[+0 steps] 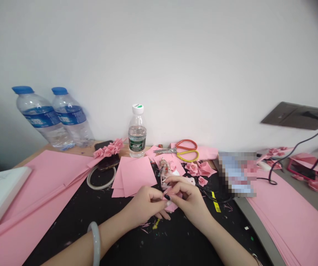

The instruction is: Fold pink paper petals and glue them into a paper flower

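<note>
**Tightly pinched: pink paper piece [172,207]**

Fingertips [166,196] of L hand [144,201] & R hand [188,197] are closed on the small pink paper piece, held just above the black mat [106,214], centre front. Bangle [95,240] on L wrist. Just behind: stack of pink squares [133,173] & paper roses [199,169]. Scissors [182,149] & small bottle [137,133] sit further back, nr the wall.
</note>
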A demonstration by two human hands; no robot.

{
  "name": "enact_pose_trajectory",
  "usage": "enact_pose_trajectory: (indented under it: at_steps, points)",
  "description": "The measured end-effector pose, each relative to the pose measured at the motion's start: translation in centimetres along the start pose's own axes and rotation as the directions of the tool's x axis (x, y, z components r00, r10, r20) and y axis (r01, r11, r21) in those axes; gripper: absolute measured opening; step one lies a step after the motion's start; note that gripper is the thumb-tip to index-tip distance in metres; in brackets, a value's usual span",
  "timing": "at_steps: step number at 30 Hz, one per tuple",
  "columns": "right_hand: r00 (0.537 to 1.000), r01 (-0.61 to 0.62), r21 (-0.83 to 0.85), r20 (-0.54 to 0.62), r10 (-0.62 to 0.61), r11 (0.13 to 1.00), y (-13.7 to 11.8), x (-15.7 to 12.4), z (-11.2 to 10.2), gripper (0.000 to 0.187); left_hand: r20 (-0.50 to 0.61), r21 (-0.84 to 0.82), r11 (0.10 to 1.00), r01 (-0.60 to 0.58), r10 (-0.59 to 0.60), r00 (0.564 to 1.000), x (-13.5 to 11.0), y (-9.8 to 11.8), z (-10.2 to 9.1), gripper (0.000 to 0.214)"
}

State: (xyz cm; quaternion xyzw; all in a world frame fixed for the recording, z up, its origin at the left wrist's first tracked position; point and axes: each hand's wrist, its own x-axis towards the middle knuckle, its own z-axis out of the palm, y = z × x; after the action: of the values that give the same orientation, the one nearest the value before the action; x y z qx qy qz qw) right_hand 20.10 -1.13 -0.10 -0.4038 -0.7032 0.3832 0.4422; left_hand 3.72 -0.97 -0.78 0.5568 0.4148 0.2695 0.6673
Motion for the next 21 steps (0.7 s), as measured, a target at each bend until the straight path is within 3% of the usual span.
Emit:
enact_pose_trajectory:
  at_steps: [4, 9, 17, 21]
  points:
    - [0.99, 0.14, -0.151, 0.011, -0.14, 0.979, -0.2, -0.1, 0.1, 0.016, 0.033, -0.054, 0.998, 0.015, -0.013, 0.999, 0.2, -0.1, -0.2, 0.021]
    - [0.953, 0.301, -0.282, 0.119, -0.278, 0.911, -0.5, -0.2, -0.4, 0.016, 0.086, -0.129, 0.991, 0.042, -0.03, 0.996, 0.3, -0.4, -0.7, 0.022]
    - [0.931, 0.353, -0.318, 0.214, -0.296, 0.88, -0.4, -0.5, -1.1, 0.028, 0.087, -0.257, 0.964, 0.07, -0.049, 0.995, 0.2, -0.2, -1.1, 0.027]
    - [0.934, 0.34, -0.297, 0.213, -0.285, 0.892, -0.1, -0.4, -1.0, 0.027, 0.073, -0.245, 0.968, 0.048, -0.031, 0.997, 0.1, 0.0, -1.0, 0.025]
